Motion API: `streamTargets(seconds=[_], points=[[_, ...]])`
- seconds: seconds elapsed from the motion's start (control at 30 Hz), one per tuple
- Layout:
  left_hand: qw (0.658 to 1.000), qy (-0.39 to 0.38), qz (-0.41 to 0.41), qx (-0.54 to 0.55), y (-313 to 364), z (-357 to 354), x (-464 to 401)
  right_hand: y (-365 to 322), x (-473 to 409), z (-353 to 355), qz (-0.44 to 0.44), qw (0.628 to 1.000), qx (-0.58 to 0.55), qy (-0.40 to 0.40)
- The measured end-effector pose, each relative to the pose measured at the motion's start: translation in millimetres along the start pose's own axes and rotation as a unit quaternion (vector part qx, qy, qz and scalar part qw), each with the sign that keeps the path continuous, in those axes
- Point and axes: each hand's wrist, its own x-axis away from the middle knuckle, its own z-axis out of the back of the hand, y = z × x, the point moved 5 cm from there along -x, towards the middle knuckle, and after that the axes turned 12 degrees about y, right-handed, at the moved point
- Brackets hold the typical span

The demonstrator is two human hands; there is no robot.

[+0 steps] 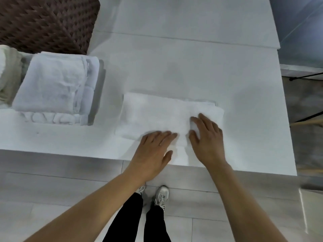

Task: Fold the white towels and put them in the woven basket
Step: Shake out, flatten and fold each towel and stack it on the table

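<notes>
— White desk (192,67) over grey floor; where's the towel?
— Folded towel (162,116) lies near the desk's near edge, right of centre. Both hands rest flat on it, gripping nothing: left hand (152,154) at its near edge, right hand (208,138) on its right part, probably smoothing the fold.
— And the basket?
— Woven basket (47,21) sits far left, with a stack of towels (52,86) just nearer, likely waiting.
</notes>
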Motion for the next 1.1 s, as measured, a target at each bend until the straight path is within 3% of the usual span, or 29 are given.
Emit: streamTargets(seconds=[0.2, 0.43, 0.63, 0.77, 0.87, 0.97, 1.1], points=[[0.997, 0.025, 0.009, -0.07, -17.3, 10.0, 3.2, -35.4, 67.0, 9.2, -0.025, 0.995, 0.05, 0.086], [0.997, 0.027, -0.026, -0.07, -34.1, 2.2, -3.1, -67.3, 103.5, -0.1, 0.015, 0.998, 0.015, 0.058], [0.993, 0.091, -0.062, -0.048, -23.4, 9.2, 19.3, -49.2, 102.0, -2.9, 0.047, 0.998, -0.025, 0.021], [0.995, -0.007, -0.085, -0.042, -29.1, -1.1, 57.4, -45.2, 95.5, -1.1, 0.035, 0.996, -0.071, 0.036], [0.992, -0.025, -0.1, -0.073, -30.9, -5.8, 61.6, -44.9, 88.4, 1.0, -0.001, 0.994, -0.107, 0.038], [0.994, -0.001, -0.093, -0.057, -31.3, -2.0, 59.2, -42.5, 79.9, 2.8, -0.019, 0.993, -0.117, 0.016], [0.994, 0.076, -0.065, 0.045, -29.1, 18.4, 52.4, -35.4, 65.2, 13.0, -0.017, 0.994, -0.102, -0.037]])
